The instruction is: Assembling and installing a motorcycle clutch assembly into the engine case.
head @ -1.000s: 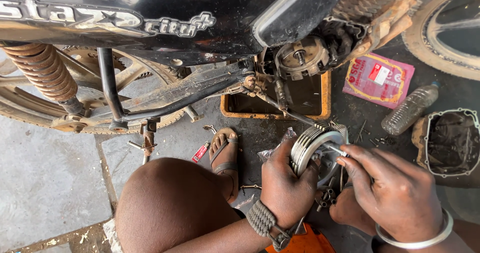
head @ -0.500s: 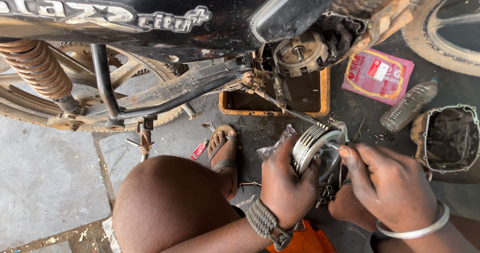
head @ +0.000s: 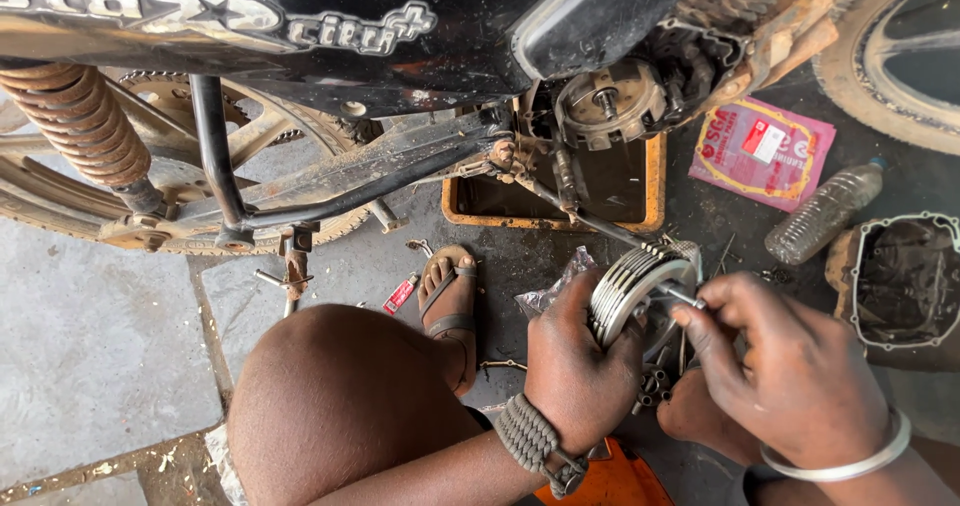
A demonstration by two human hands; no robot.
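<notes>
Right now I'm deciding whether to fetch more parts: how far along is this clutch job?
Done: the engine cover is off and lies on the floor, the clutch housing is exposed. In hand: the left hand grips the clutch plate pack while the right hand works a small bolt at its face. Left: pack and cover are not yet back on the motorcycle.

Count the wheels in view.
2. The rear wheel sits at left behind the rusty spring; the front tyre is at top right. Both are cut off by the frame. Left hand and right hand hold a ringed metal drum.
</notes>
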